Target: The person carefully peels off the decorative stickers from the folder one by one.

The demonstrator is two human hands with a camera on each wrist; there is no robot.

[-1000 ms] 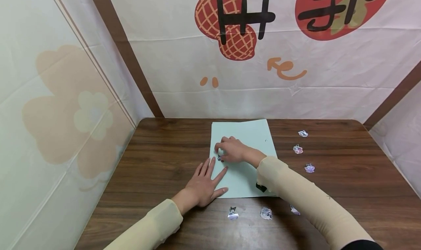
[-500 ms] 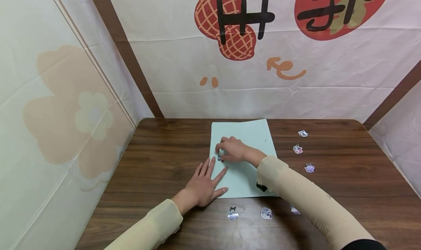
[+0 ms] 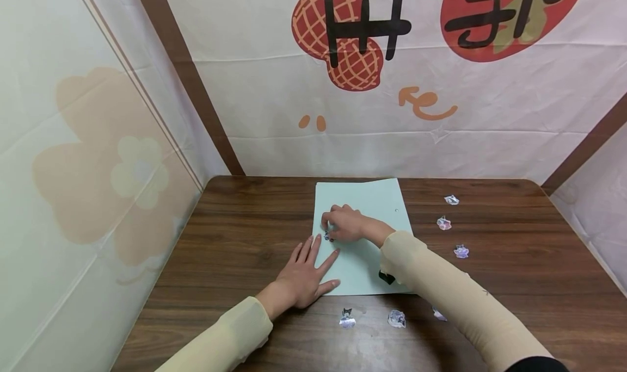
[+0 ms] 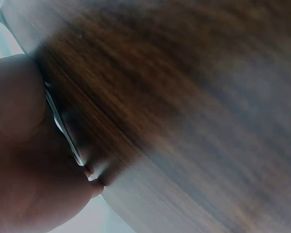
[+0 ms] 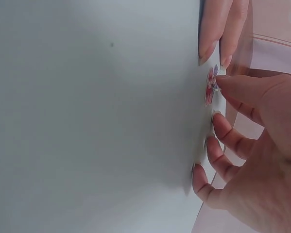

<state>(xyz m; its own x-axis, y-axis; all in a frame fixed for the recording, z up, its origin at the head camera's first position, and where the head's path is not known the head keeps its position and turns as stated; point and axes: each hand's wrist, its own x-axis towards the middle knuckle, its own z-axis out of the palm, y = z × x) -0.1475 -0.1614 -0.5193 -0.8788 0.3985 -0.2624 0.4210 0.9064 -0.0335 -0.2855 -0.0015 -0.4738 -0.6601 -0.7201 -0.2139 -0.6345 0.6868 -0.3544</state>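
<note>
A pale blue sheet of paper lies on the table. My left hand rests on its lower left edge with the fingers spread, partly on paper and partly on wood. My right hand is over the left side of the sheet, fingers bent. In the right wrist view, its thumb and forefinger pinch the edge of a small pink and purple sticker against the paper; the forefinger's tip is hidden. The other fingertips touch down on the sheet. Mostly the palm side of my left hand fills the left wrist view's left part.
Several cut-out stickers lie on the wooden table: a column on the right, including a pink one and a purple one, and a row in front, including a dark-eared one. Printed fabric hangs behind the table.
Both hands keep almost the same place over the paper. The view has shifted very slightly; the stickers on the table lie where they were.
</note>
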